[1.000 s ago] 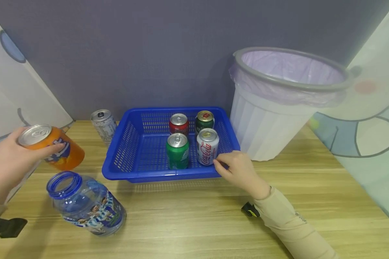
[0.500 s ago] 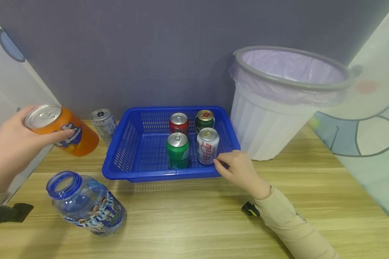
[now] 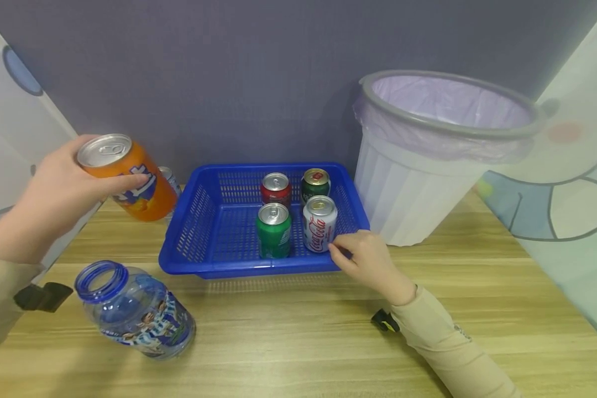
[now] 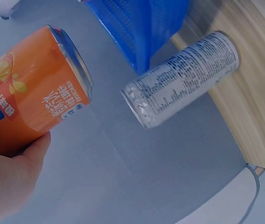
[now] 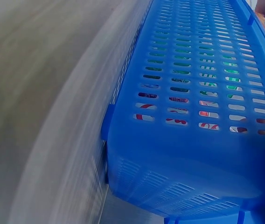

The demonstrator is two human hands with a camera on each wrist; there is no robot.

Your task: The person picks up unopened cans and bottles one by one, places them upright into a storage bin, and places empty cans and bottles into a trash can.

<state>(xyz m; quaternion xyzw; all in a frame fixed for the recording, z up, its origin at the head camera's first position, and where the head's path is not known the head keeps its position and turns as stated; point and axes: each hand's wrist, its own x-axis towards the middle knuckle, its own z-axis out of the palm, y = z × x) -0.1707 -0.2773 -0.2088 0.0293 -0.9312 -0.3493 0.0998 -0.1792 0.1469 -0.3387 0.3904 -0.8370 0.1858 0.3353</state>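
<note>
My left hand [image 3: 62, 185] holds an orange Fanta can [image 3: 146, 190] tilted in the air, left of the blue plastic basket [image 3: 219, 271]. The thumb lies along the can's front; other fingers are hidden. Behind it, mostly covered in the head view, stands a white printed can [image 4: 184, 79]. My right hand [image 3: 365, 262] grips the basket's front right rim with curled fingers. Inside the basket stand a green can [image 3: 273, 235], a white Coca-Cola can [image 3: 319, 228], a red can [image 3: 276, 193] and a dark green can [image 3: 314, 187].
An uncapped clear plastic jar [image 3: 144, 318] with a blue neck stands on the wooden table [image 3: 288, 337] at front left. A white bin [image 3: 403, 188] lined with a purple bag is right of the basket. A grey panel [image 3: 219, 83] rises behind.
The left hand has raised the Fanta can and carried it rightward and farther back, so that it now covers most of the white printed can. The right hand and basket stay put.
</note>
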